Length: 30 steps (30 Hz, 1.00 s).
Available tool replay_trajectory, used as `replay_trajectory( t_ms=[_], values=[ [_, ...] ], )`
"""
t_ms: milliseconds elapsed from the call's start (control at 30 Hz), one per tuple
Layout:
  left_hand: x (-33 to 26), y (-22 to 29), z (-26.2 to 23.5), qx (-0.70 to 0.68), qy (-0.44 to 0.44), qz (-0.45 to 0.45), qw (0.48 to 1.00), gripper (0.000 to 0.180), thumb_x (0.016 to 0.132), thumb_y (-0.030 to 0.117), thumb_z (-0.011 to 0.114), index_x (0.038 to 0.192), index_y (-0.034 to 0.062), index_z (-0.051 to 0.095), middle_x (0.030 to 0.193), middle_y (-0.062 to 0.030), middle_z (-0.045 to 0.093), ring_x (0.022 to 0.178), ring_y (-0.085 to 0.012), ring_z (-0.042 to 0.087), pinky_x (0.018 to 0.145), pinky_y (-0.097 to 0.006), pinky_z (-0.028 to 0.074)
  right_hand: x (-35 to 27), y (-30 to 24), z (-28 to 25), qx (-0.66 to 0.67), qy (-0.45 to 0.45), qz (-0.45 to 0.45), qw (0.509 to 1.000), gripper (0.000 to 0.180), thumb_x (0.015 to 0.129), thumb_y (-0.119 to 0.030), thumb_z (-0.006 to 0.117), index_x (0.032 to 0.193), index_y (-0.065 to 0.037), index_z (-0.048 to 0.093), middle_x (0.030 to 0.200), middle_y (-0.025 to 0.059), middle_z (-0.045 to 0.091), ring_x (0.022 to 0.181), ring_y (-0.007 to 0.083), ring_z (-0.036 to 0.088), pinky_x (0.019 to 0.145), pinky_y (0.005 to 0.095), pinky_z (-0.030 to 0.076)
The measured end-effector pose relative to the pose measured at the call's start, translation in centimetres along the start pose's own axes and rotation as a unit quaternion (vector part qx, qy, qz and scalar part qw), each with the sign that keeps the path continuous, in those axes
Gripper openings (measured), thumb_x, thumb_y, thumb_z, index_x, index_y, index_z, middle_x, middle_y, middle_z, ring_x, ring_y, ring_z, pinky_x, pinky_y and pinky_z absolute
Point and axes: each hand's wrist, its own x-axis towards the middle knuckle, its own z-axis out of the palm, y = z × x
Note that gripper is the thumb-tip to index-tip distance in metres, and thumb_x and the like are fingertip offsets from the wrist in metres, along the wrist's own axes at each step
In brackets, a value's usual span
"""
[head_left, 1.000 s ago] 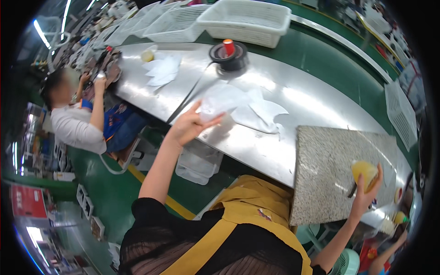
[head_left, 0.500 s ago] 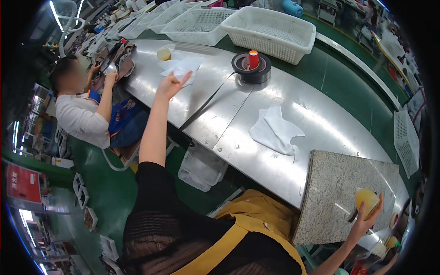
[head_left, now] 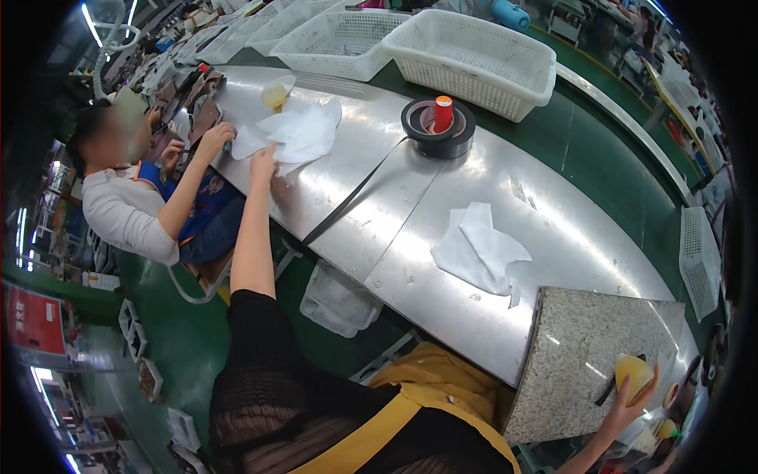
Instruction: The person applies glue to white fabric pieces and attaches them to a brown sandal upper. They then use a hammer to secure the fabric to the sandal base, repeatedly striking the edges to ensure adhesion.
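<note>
My left hand (head_left: 264, 164) reaches far across the metal table with its fingers closed at the near edge of some thin white cut sheets (head_left: 309, 130). They seem to pinch the edge, though the fingertips are partly hidden. At the lower right, my right hand (head_left: 636, 400) holds a rounded translucent container of yellow stuff (head_left: 632, 374) above a speckled stone slab (head_left: 588, 347). A dark narrow piece sticks out beside that container. Between my hands, another white cut sheet (head_left: 478, 246) lies crumpled on the metal.
A co-worker (head_left: 130, 197) sits at the left, hands close to my left hand. Black tape rolls (head_left: 454, 146) with a red spool (head_left: 443, 114) stand mid-table, a strap trailing off. White plastic baskets (head_left: 474, 67) line the far side. A small yellow container (head_left: 274, 95) sits beyond the sheets.
My left hand has drawn back to the left, its fingers closing at the sheets, which lie more spread out. The co-worker's hand has come nearer. My right hand still holds the container.
</note>
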Motion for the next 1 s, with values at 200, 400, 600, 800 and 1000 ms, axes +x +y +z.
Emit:
replay_trajectory(
  t_ms=[200, 400, 600, 800, 1000],
  values=[
    [-3.4, 7.8, 8.2, 0.307, 0.061, -0.025, 0.949, 0.102, 0.065, 0.059, 0.073, 0.135, -0.0043, 0.036, 0.129, -0.0243, 0.05, 0.118, -0.0389, 0.05, 0.099, -0.044, 0.043, 0.2, -2.2, -0.5, -0.043, -0.006, -0.006, 0.999, 0.053, 0.093, -0.014, 0.055, 0.141, -0.002, 0.035, 0.145, 0.0115, 0.035, 0.135, 0.0264, 0.032, 0.11, 0.0378, 0.027],
    [2.8, 7.6, 9.0, 0.13, 0.007, -0.098, 0.987, 0.106, 0.059, 0.028, 0.087, 0.138, -0.0066, 0.026, 0.128, -0.0286, 0.048, 0.116, -0.0358, 0.053, 0.095, -0.042, 0.047, -0.7, -1.3, -0.8, -0.045, 0.019, -0.027, 0.998, 0.054, 0.092, -0.012, 0.055, 0.14, -0.002, 0.035, 0.144, 0.0122, 0.036, 0.133, 0.0264, 0.033, 0.109, 0.0373, 0.028],
    [-1.3, 5.8, 6.7, -0.295, -0.028, 0.04, 0.954, 0.085, 0.074, 0.013, 0.078, 0.139, -0.0052, 0.026, 0.128, -0.0225, 0.049, 0.114, -0.0303, 0.054, 0.092, -0.039, 0.048, -1.5, -0.1, -2.0, -0.011, 0.039, -0.007, 0.999, 0.055, 0.092, -0.01, 0.056, 0.14, 0.0, 0.034, 0.144, 0.0122, 0.035, 0.135, 0.0262, 0.03, 0.111, 0.038, 0.024],
    [-17.5, 15.5, 6.4, -0.426, -0.27, 0.131, 0.853, 0.064, 0.084, 0.007, 0.068, 0.138, 0.0026, 0.034, 0.122, -0.0139, 0.054, 0.105, -0.021, 0.058, 0.089, -0.034, 0.05, -1.4, 0.8, -3.0, 0.009, 0.034, -0.048, 0.998, 0.056, 0.089, -0.005, 0.058, 0.139, 0.0, 0.034, 0.142, 0.0131, 0.036, 0.134, 0.0242, 0.031, 0.111, 0.0359, 0.023],
    [-30.2, 21.1, 17.5, -0.171, -0.46, 0.265, 0.83, 0.047, 0.081, 0.017, 0.073, 0.124, 0.0083, 0.056, 0.111, -0.0071, 0.056, 0.099, -0.0157, 0.056, 0.085, -0.028, 0.047, -2.5, -0.4, -2.5, 0.077, 0.035, -0.027, 0.996, 0.059, 0.085, -0.003, 0.062, 0.138, 0.0, 0.037, 0.137, 0.0116, 0.04, 0.126, 0.0223, 0.04, 0.107, 0.0337, 0.03]
  ],
)
